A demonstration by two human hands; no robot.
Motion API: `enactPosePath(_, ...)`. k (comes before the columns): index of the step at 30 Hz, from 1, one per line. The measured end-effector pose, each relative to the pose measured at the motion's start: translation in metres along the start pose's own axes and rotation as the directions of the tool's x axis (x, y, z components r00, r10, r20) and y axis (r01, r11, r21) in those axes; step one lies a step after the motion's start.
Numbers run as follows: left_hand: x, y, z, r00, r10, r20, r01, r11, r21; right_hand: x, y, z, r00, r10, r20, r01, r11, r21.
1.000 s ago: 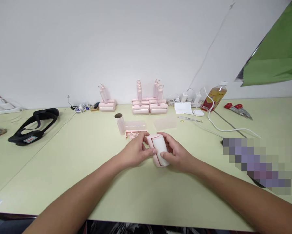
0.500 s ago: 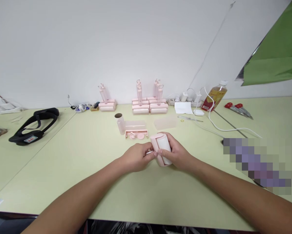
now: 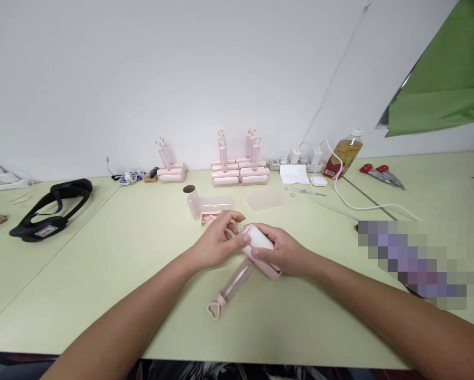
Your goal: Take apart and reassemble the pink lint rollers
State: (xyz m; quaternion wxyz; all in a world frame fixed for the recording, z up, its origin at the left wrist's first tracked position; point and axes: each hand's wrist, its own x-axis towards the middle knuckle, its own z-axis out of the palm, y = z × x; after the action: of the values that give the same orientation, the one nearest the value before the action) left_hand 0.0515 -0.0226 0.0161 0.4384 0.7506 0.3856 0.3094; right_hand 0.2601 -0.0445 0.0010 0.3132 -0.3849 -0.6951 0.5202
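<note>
My right hand is wrapped round a pink and white lint roller, near the middle of the table. From the roller, a clear pink handle points down and left and ends in a heart-shaped loop. My left hand has its fingers spread at the roller's left end, and its thumb touches the casing. Behind my left hand, a pink tray of small parts is partly hidden. An upright tube and a translucent cover are beside that tray.
Finished-looking pink rollers stand along the wall, with another group further left. A black headset lies at the left. To the right are a drink bottle, white cables, red-handled pliers and a blurred-out object.
The roller has turned, and its handle now shows below my hands. My left hand has let go near the handle, opened its fingers and moved up. The view has shifted slightly.
</note>
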Motion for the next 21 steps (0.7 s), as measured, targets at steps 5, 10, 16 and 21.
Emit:
enactPosePath(5, 0.007, 0.000, -0.002, 0.977, -0.067, 0.202, 0.115, 0.965, -0.237, -0.001, 0.001, 0.000, 0.996, 0.019, 0.087, -0.018, 1.000, -0.012)
enactPosePath(10, 0.011, 0.001, -0.008, 0.961, -0.110, 0.255, 0.160, 0.970, -0.185, 0.000, 0.003, 0.002, 0.995, -0.001, 0.098, 0.010, 0.996, -0.089)
enactPosePath(16, 0.013, -0.003, -0.014, 0.955, -0.101, 0.278, 0.140, 0.982, -0.125, 0.002, 0.003, 0.006, 0.997, -0.046, 0.057, 0.053, 0.989, -0.140)
enactPosePath(21, 0.015, -0.008, -0.011, 0.976, -0.062, 0.207, 0.084, 0.991, -0.100, 0.005, 0.004, 0.011, 0.993, -0.066, -0.097, 0.051, 0.987, -0.154)
